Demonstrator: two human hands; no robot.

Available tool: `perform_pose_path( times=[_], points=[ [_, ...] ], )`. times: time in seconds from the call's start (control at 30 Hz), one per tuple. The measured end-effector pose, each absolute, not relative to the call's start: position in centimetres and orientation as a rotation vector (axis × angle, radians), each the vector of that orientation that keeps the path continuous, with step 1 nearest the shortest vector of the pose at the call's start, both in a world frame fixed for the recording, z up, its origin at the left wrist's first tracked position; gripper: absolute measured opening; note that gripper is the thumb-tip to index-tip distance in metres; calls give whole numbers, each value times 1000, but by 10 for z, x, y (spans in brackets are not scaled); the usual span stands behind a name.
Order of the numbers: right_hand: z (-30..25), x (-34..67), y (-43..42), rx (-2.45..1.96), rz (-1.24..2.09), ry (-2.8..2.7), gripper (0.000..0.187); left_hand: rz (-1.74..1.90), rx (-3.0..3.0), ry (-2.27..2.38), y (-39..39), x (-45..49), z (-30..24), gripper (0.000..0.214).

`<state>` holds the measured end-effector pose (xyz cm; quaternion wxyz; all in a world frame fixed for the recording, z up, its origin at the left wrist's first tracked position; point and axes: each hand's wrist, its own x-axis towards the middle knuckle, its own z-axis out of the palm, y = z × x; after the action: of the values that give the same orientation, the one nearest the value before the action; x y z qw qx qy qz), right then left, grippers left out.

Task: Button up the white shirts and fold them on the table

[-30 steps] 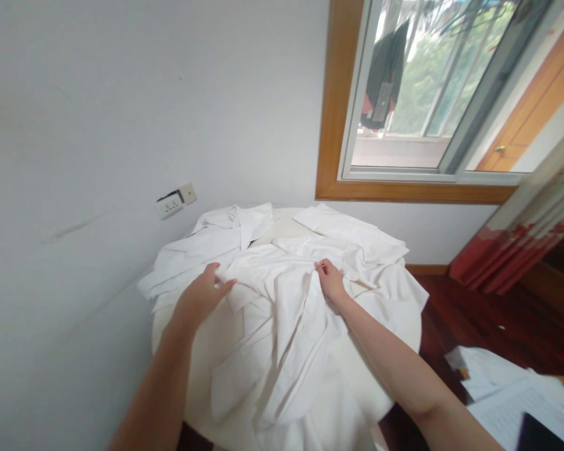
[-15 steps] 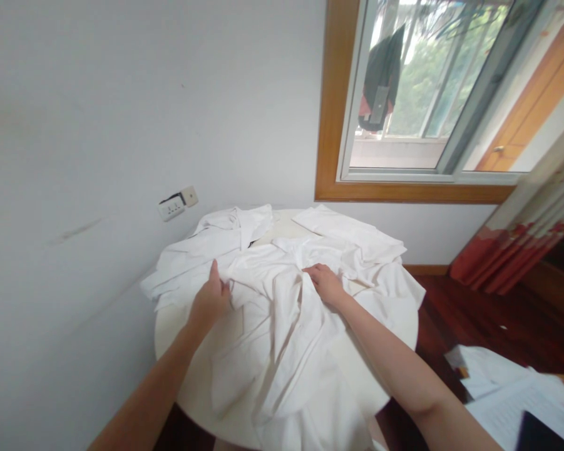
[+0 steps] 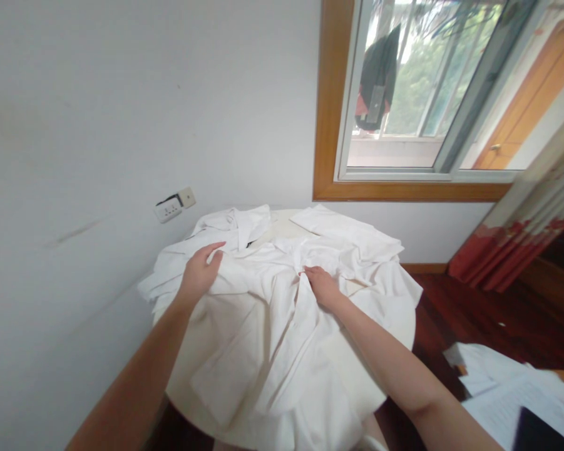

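A rumpled white garment (image 3: 272, 332) lies spread over a round white table (image 3: 399, 319) and hangs off its near edge. My left hand (image 3: 199, 272) rests on the cloth at the left, fingers curled over a fold with the thumb pressing it. My right hand (image 3: 322, 285) is at the middle of the garment, fingers closed on a ridge of the fabric. More white cloth (image 3: 347, 232) lies folded and bunched at the far side of the table.
The table stands against a white wall with a socket (image 3: 174, 204). A wood-framed window (image 3: 404, 181) is behind it, a dark garment hanging outside. Red curtain (image 3: 521, 250) at right, dark wooden floor, white papers (image 3: 507, 388) at lower right.
My left hand has moved up and left along the cloth, drawing the fabric flatter on that side. My right hand has stayed near the middle, shifting slightly left.
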<state>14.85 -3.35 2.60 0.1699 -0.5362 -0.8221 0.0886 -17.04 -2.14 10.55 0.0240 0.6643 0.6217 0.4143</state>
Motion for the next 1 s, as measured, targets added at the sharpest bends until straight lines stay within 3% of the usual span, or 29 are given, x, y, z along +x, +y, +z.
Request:
perform_pose_path(
  times=[0.4, 0.87, 1.0],
  points=[
    [42, 152, -38, -1601, 367, -2257, 24, 348, 2097, 2230, -16, -238, 129, 34],
    [23, 151, -40, -1610, 246, -2443, 48, 128, 2202, 2671, -10, -223, 112, 41],
    [15, 150, -39, -1641, 162, -2405, 55, 295, 2471, 2640, -16, -196, 115, 35]
  ],
)
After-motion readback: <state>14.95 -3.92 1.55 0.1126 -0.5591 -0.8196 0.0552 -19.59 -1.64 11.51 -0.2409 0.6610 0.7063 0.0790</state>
